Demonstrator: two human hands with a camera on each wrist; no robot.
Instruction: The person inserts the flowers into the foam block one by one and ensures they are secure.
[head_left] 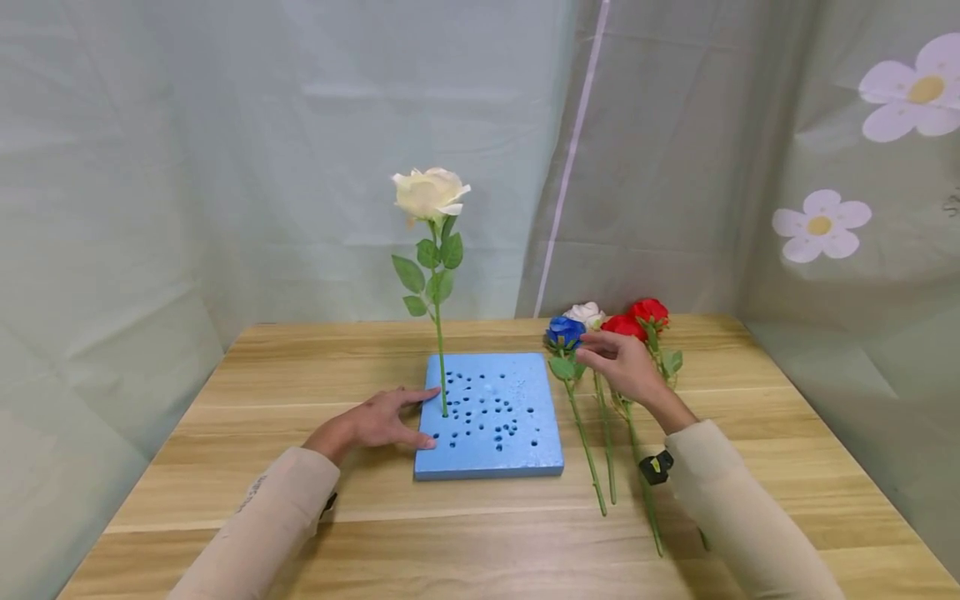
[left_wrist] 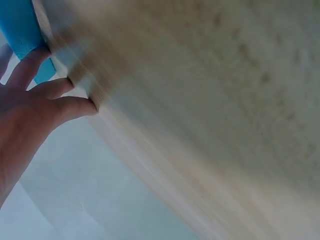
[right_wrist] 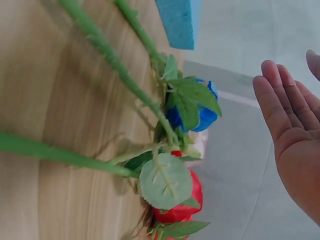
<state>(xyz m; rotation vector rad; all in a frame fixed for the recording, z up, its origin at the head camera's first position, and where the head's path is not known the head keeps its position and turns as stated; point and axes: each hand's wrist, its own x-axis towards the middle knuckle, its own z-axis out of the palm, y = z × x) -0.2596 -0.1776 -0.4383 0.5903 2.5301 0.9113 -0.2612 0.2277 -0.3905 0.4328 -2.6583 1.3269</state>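
Note:
A white rose point(head_left: 431, 196) stands upright with its stem in a hole near the left side of the blue foam block point(head_left: 517, 457). My left hand point(head_left: 384, 419) rests at the block's left edge, thumb and forefinger spread on it; the left wrist view shows fingers touching the block point(left_wrist: 17, 30) and the table. My right hand point(head_left: 621, 363) is above the lying flowers, near the blue rose point(head_left: 564, 332). In the right wrist view its fingers are extended and hold nothing, apart from the blue rose point(right_wrist: 205, 112) and a red rose point(right_wrist: 182, 200).
Beside the blue rose lie another white rose point(head_left: 586, 314) and two red roses point(head_left: 649, 311), their stems pointing toward the front of the wooden table point(head_left: 360, 525). Many holes dot the block's top. A grey curtain point(head_left: 360, 167) hangs behind the table.

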